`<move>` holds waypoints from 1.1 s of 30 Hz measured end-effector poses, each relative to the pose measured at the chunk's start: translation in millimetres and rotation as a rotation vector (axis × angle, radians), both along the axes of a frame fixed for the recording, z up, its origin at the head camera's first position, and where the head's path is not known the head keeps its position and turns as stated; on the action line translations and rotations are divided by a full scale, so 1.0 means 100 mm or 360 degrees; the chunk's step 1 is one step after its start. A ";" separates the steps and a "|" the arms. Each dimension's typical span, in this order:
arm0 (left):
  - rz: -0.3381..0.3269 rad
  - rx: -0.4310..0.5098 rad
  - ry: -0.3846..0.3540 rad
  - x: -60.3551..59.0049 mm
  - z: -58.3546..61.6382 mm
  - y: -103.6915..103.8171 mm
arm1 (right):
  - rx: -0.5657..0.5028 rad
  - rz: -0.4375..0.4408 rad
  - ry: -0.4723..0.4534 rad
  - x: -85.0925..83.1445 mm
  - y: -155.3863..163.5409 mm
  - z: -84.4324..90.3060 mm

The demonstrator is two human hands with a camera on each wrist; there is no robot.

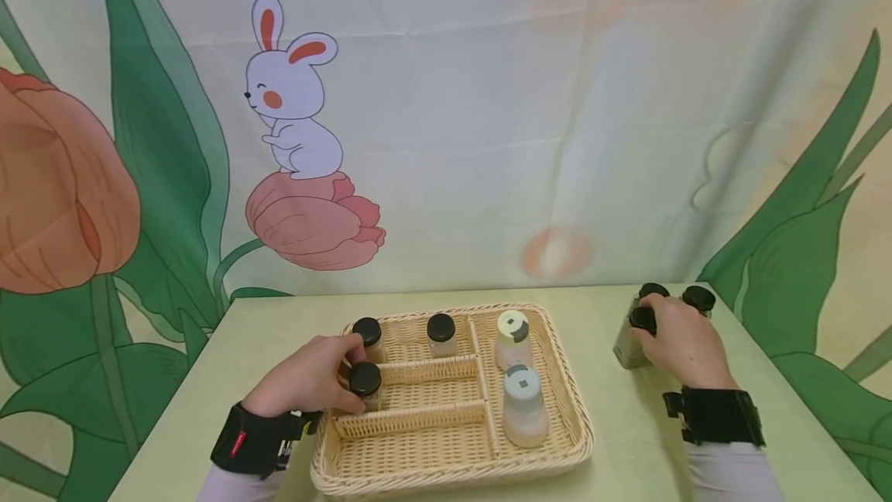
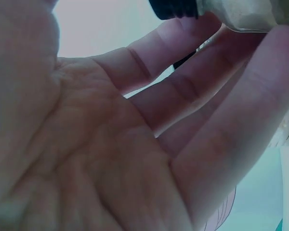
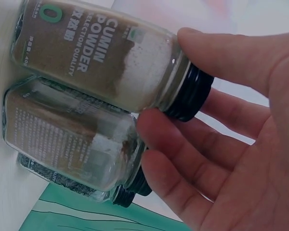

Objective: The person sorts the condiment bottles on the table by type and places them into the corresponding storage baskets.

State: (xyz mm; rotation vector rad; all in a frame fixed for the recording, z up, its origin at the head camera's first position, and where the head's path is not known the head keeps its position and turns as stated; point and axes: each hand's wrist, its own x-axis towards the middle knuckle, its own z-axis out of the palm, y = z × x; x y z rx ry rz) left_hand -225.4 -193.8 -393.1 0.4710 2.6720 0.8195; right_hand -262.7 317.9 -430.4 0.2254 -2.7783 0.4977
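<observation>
At the left end of a wicker basket (image 1: pixel 446 483), my left hand (image 1: pixel 307 374) holds a black-capped spice jar (image 1: pixel 365 379) over the middle row, thumb on the near side and fingers on the far side. In the left wrist view only part of this jar (image 2: pixel 245 14) shows at the top edge. To the right of the basket, my right hand (image 1: pixel 686 339) grips a cumin powder jar (image 3: pixel 96 53) by its neck and black cap. Next to it, two more spice jars (image 3: pixel 67 134) stand close together, the rear one mostly hidden.
Two black-capped jars, one at the left (image 1: pixel 367 330) and another (image 1: pixel 440 328), stand in the basket's back row. Its right column holds a yellow-capped bottle (image 1: pixel 513 339) and a grey-capped bottle (image 1: pixel 524 407). A printed curtain (image 1: pixel 446 138) hangs behind the table (image 1: pixel 606 440).
</observation>
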 end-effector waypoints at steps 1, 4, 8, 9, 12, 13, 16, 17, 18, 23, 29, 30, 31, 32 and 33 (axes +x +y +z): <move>0.0003 0.0001 0.0001 0.00 0.01 0.00 | -0.0001 0.0003 0.0000 0.00 0.00 0.00; 0.0011 0.0006 0.0011 0.01 0.02 0.01 | -0.0003 0.0010 0.0002 0.01 -0.01 0.01; 0.0008 0.0011 0.0042 0.02 0.03 0.01 | -0.0008 0.0017 -0.0001 0.01 -0.02 0.03; 0.0006 0.0012 0.0051 0.02 0.04 0.01 | -0.0009 0.0018 0.0004 0.02 -0.02 0.03; -0.0006 0.0019 0.0089 0.02 0.05 0.01 | -0.0012 0.0025 0.0030 0.02 -0.02 0.04; -0.0012 0.0017 0.0105 0.02 0.05 0.01 | -0.0013 0.0027 0.0043 0.02 -0.02 0.04; -0.0016 0.0030 0.0143 0.04 0.07 0.03 | -0.0028 0.0036 0.0067 0.02 -0.02 0.06; -0.0020 0.0030 0.0159 0.04 0.08 0.03 | -0.0034 0.0039 0.0072 0.03 -0.03 0.07; -0.0022 0.0030 0.0173 0.04 0.09 0.04 | -0.0038 0.0044 0.0076 0.03 -0.03 0.08; -0.0019 0.0040 0.0231 0.07 0.11 0.05 | -0.0054 0.0063 0.0103 0.05 -0.06 0.15; -0.0008 0.0050 0.0318 0.09 0.11 0.08 | -0.0045 0.0089 0.0178 0.09 -0.10 0.23; -0.0005 0.0052 0.0340 0.09 0.11 0.08 | -0.0044 0.0094 0.0187 0.10 -0.11 0.24; -0.0003 0.0059 0.0362 0.09 0.12 0.09 | -0.0048 0.0095 0.0193 0.10 -0.12 0.26; -0.0001 0.0065 0.0386 0.10 0.12 0.09 | -0.0050 0.0099 0.0194 0.11 -0.13 0.28; 0.0001 0.0074 0.0407 0.10 0.13 0.10 | -0.0056 0.0105 0.0197 0.12 -0.15 0.30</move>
